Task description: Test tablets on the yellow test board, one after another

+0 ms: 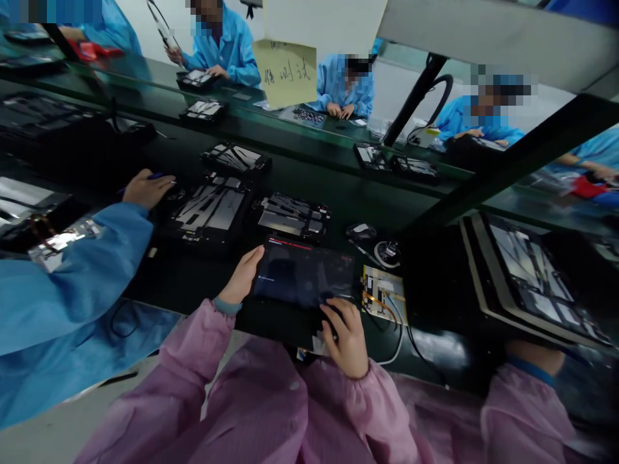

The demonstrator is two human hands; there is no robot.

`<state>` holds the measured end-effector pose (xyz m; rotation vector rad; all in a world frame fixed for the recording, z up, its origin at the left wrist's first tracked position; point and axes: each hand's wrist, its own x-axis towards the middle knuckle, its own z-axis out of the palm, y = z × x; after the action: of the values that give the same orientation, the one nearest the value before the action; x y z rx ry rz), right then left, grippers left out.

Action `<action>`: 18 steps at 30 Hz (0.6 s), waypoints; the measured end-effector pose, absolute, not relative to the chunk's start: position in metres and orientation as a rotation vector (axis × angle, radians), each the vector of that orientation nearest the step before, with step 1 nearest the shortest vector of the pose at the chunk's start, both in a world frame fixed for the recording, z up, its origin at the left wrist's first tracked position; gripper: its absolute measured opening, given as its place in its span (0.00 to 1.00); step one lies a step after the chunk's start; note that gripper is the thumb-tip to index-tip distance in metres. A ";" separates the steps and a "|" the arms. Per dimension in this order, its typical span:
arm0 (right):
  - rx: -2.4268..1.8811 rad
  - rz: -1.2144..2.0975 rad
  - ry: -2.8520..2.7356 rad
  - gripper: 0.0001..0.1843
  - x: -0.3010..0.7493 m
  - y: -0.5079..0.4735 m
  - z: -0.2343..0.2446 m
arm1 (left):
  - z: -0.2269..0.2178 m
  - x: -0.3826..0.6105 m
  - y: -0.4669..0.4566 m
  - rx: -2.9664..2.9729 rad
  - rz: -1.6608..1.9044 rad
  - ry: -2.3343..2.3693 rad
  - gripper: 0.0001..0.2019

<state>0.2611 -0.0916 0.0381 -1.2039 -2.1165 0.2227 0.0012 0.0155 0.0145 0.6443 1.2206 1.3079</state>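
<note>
A tablet [304, 272] lies at the near edge of the workbench [184, 277], the left hand [242, 276] on its left side, the right hand [345, 336] at its near right corner. A circuit board [383, 293] lies just right; two opened tablets [213, 212] lie behind.

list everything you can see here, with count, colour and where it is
tablet: 1, dark, screen lit, held at near bench edge
circuit board: 1, yellow, right of tablet
opened devices: several, black and silver, on green belt
yellow note: 1, hanging at top centre
co-worker's hand: 1, blue sleeve, left, on a device
people in blue coats: several, far side
left hand: pink sleeve, grips tablet's left edge
right hand: pink sleeve, at tablet's lower right edge
</note>
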 end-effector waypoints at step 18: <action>-1.464 0.064 -1.825 0.23 0.275 -0.131 -0.019 | 0.016 0.004 0.004 0.500 1.172 1.639 0.24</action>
<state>0.2748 -0.1311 -0.0192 -1.4642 -1.8255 0.0637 0.0039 0.0038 0.0159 0.5004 1.6386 1.1716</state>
